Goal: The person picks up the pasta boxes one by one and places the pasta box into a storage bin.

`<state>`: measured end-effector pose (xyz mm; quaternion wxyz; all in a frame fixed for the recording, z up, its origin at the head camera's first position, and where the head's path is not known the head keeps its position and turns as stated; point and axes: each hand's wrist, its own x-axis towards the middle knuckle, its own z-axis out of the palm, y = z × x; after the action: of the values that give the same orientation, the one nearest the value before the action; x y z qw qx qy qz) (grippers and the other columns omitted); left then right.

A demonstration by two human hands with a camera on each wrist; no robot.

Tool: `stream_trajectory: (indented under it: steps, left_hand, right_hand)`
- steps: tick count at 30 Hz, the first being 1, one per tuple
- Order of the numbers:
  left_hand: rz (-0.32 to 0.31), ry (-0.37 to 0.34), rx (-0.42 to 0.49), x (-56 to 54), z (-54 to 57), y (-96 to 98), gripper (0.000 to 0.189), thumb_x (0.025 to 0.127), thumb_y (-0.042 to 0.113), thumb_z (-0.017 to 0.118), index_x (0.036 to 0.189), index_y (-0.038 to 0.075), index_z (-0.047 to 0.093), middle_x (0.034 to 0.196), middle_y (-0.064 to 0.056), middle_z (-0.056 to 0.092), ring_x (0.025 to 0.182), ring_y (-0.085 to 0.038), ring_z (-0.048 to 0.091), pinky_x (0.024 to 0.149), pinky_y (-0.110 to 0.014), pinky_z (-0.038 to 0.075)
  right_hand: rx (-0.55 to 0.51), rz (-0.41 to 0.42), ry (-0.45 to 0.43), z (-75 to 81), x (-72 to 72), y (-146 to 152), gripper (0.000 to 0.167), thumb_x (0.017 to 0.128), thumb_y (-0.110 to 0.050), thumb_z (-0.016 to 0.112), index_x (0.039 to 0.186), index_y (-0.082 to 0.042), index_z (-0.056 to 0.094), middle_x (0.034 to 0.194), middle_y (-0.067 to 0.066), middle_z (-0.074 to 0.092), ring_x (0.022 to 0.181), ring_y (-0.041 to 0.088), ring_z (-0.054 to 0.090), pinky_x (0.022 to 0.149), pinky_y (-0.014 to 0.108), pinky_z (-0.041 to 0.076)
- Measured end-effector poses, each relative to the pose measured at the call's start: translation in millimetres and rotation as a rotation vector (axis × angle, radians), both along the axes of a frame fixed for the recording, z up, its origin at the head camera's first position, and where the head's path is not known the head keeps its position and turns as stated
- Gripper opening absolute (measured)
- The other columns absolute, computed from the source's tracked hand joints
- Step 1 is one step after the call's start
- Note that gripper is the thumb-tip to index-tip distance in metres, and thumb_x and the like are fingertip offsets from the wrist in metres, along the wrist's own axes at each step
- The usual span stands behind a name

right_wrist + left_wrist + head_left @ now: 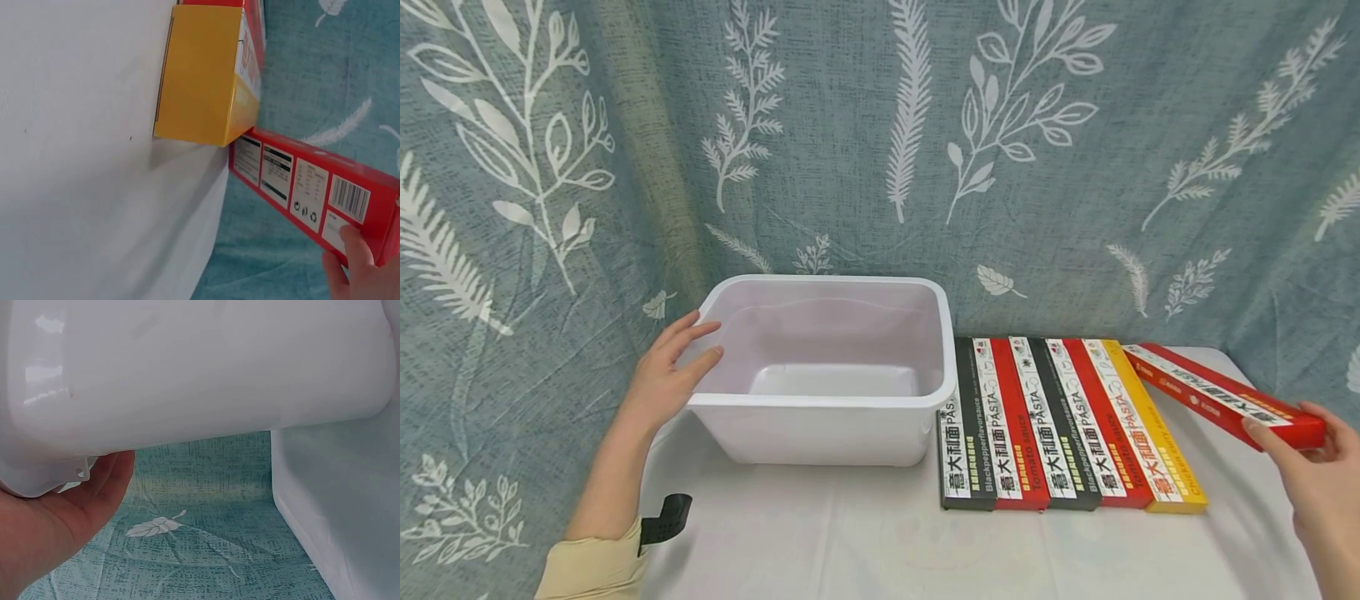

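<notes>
My left hand (670, 371) rests at the left rim of a deep white plastic tub (816, 429), its thumb and index finger reaching over the edge. In the left wrist view, fingers (112, 484) lie beside the tub's rim, their tips hidden behind its wall. My right hand (1311, 467) grips the near end of a red pasta box (1225, 396), thumb on one side. That box slants, its far end by the top of the yellow pasta box (1161, 450). The right wrist view shows its printed label side and barcode.
Black, red and yellow pasta boxes (1071, 425) lie flat in a row to the right of the tub. They rest on a white-covered table (880, 533). A blue-green curtain (850, 167) with white leaves hangs behind it.
</notes>
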<state>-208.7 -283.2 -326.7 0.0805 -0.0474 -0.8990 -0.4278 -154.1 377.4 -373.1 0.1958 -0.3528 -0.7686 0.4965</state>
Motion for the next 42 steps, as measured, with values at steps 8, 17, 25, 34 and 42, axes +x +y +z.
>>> stream_trajectory:
  steps: [8,17,25,34,42]
  left_hand:
    - [0.004,-0.001,0.010,1.5,-0.9,0.9,0.053,0.101,0.029,0.054,0.144,0.000,0.044,0.161,-0.015,0.016,0.142,-0.049,0.014,0.101,-0.074,0.018]
    - [0.013,0.012,0.004,1.9,-3.0,1.1,0.052,0.101,0.028,0.054,0.143,0.000,0.045,0.161,-0.015,0.017,0.142,-0.049,0.014,0.101,-0.074,0.018]
    - [0.019,0.012,0.002,2.2,-4.3,1.4,0.052,0.101,0.030,0.054,0.144,0.001,0.045,0.161,-0.014,0.017,0.142,-0.048,0.014,0.101,-0.074,0.018]
    - [0.026,-0.003,0.008,2.9,-5.8,0.2,0.054,0.101,0.031,0.054,0.145,0.002,0.044,0.161,-0.013,0.016,0.143,-0.048,0.013,0.102,-0.074,0.019]
    - [0.037,0.004,0.001,2.6,-6.2,1.6,0.054,0.101,0.032,0.054,0.144,0.002,0.045,0.161,-0.013,0.017,0.143,-0.047,0.014,0.102,-0.074,0.018]
  right_hand:
    - [0.006,-0.057,0.107,6.7,7.0,-12,0.062,0.098,-0.030,0.056,0.151,-0.042,0.025,0.160,-0.010,0.021,0.144,0.014,0.023,0.112,0.037,0.028]
    - [-0.196,0.040,0.450,20.0,7.3,-32,0.060,0.091,-0.001,0.063,0.142,-0.027,0.046,0.147,-0.002,0.040,0.127,0.013,0.038,0.094,0.011,0.039]
    - [-0.335,0.155,0.589,33.6,4.4,-61,0.059,0.087,0.008,0.066,0.138,-0.019,0.052,0.133,0.001,0.048,0.111,0.014,0.048,0.065,0.008,0.049]
    - [-0.531,0.347,0.672,41.8,0.4,-93,0.056,0.091,0.003,0.064,0.140,-0.017,0.048,0.135,0.003,0.046,0.120,0.014,0.041,0.071,0.019,0.054]
    - [-0.627,0.485,0.767,47.4,-2.5,-119,0.050,0.094,0.003,0.058,0.140,-0.013,0.045,0.134,0.007,0.046,0.122,0.019,0.043,0.076,0.025,0.055]
